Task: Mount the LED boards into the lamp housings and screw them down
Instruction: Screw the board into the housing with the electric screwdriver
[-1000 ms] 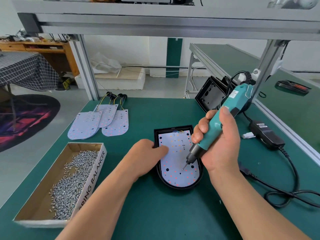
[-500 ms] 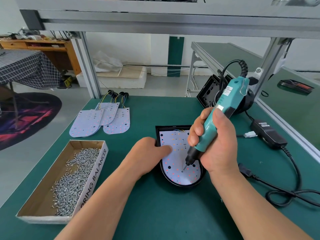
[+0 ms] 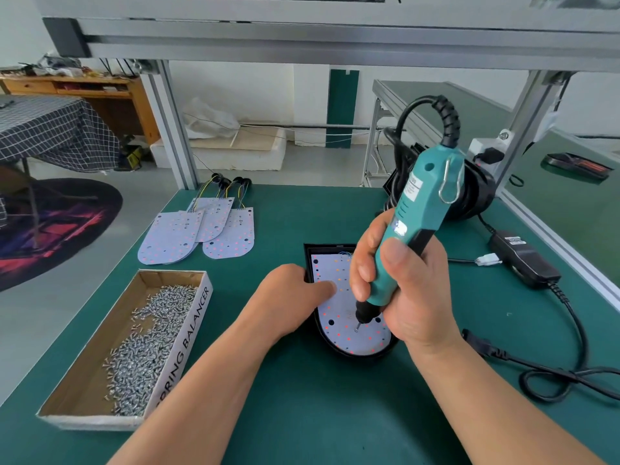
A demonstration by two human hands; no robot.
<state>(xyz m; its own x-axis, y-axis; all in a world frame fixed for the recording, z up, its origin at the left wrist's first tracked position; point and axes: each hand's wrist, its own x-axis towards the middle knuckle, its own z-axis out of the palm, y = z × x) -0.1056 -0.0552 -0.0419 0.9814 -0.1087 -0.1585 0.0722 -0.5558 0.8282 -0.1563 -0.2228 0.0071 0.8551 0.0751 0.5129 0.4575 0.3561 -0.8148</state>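
One view, from the head camera, looking down on a green bench. Near the bench's middle lies a black lamp housing, its rounded end toward the person, with a white LED board seated inside it. The right hand is wrapped around the grip of a teal electric screwdriver, thumb uppermost; the tool stands nearly upright, tilted slightly to the right, and its bit meets the board in the lower middle part. The left hand rests on the housing's left rim with one digit stretched onto the board; whether its other fingers grip anything cannot be told. To the left, near the bench's front edge, an open cardboard box holds a heap of small silver screws. Behind the box, well apart from the housing, several spare LED boards lie overlapping, their wires pointing away. To the right, a black power adapter lies on the bench, with a black cable running from it toward the front.
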